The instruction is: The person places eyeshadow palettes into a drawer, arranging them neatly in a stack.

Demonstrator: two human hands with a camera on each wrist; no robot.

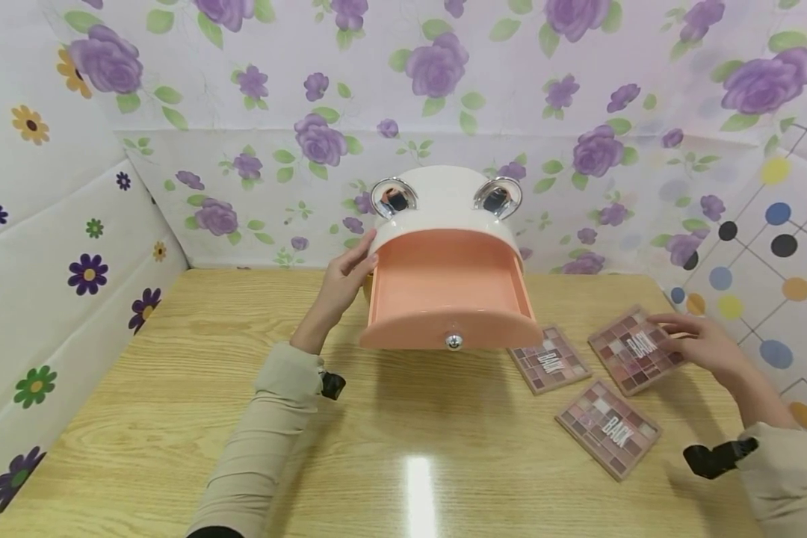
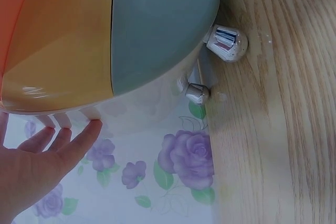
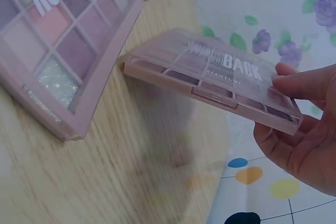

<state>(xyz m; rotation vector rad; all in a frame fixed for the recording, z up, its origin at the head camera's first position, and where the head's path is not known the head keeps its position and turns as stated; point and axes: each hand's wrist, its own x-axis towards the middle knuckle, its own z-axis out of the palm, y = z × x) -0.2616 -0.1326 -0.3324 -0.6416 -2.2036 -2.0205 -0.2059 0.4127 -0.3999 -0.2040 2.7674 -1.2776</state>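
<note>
A white frog-shaped drawer box (image 1: 444, 190) with silver-rimmed eyes stands at the back of the table, its top peach drawer (image 1: 450, 329) pulled out. My left hand (image 1: 346, 280) rests on the box's left side, fingers fairly straight against the white shell. Below the peach drawer, the left wrist view shows a yellow drawer (image 2: 63, 51) and a grey-green drawer (image 2: 163, 24). With thumb on top and fingers beneath, my right hand (image 3: 310, 124) pinches the corner of an eyeshadow palette (image 3: 210, 77). That palette is tilted, its held side raised above the table.
Two more eyeshadow palettes lie on the wooden table: one (image 1: 550, 360) beside the box and one (image 1: 608, 427) nearer the front. Silver feet (image 2: 228, 44) support the box. A flowered cloth wall (image 1: 437, 104) rises behind the table, with patterned side walls left and right.
</note>
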